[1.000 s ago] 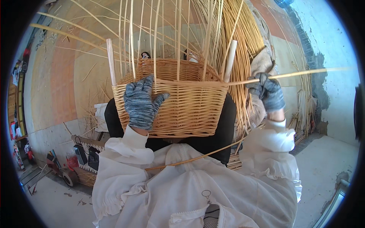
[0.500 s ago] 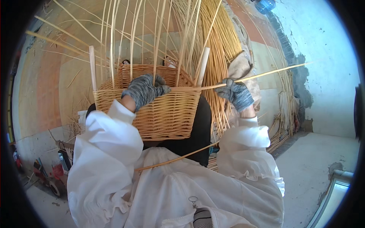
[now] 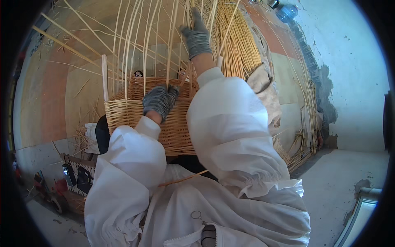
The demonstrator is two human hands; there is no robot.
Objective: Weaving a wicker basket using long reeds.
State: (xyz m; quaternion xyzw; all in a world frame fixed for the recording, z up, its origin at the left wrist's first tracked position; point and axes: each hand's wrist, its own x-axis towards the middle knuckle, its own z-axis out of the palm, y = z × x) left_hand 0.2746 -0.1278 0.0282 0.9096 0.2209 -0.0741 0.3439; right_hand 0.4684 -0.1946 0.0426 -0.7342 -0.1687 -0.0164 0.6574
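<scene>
A wicker basket [image 3: 118, 117] rests in front of me, its upright rods [image 3: 148, 45] rising from the woven walls. My left hand [image 3: 160, 101], in a grey knitted glove, is closed at the near rim, gripping a willow rod whose brownish length shows just beyond the fingers. Higher up, my gloved right hand [image 3: 197, 39] reaches over the basket's right side among the uprights. Its fingers stretch upward, with the thumb apart; whether it touches a rod is hard to make out. A pale corner stake [image 3: 104, 78] stands at the basket's left.
Behind the basket to the right lies a large bundle of willow rods [image 3: 236, 45]. A brown cloth [image 3: 263, 88] is beside it. One loose rod [image 3: 183, 178] crosses my lap. A blue water bottle [image 3: 286, 13] stands by the wall, and tools [image 3: 76, 175] are at lower left.
My right hand has swung from the basket's right side up and inward over it, and the rod no longer sticks out to the right. My left hand stays at the rim.
</scene>
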